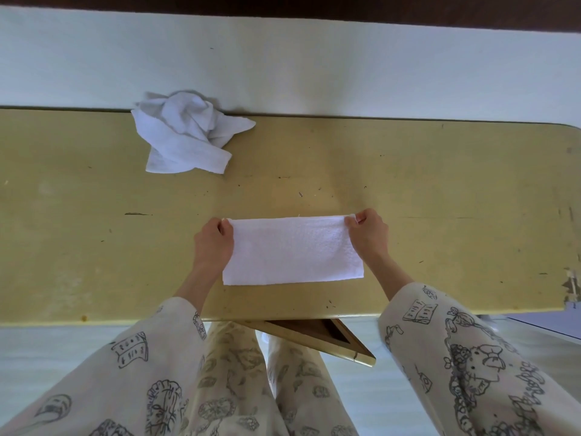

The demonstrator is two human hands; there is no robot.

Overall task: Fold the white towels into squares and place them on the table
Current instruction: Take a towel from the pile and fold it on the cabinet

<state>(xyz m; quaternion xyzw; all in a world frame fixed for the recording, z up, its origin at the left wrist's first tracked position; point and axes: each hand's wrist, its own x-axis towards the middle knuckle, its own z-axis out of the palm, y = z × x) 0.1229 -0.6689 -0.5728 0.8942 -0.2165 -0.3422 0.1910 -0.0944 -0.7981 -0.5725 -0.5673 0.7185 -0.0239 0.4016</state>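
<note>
We pinched the folded white towel (292,250) at its far corners — left hand (213,243), right hand (369,236) — flat on the yellow table (440,190); the crumpled towel (185,133) sat far-left.

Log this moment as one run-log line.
step: folding | left hand: pinches folded towel far left corner | right hand: pinches far right corner | crumpled towel: untouched, table far edge
</note>
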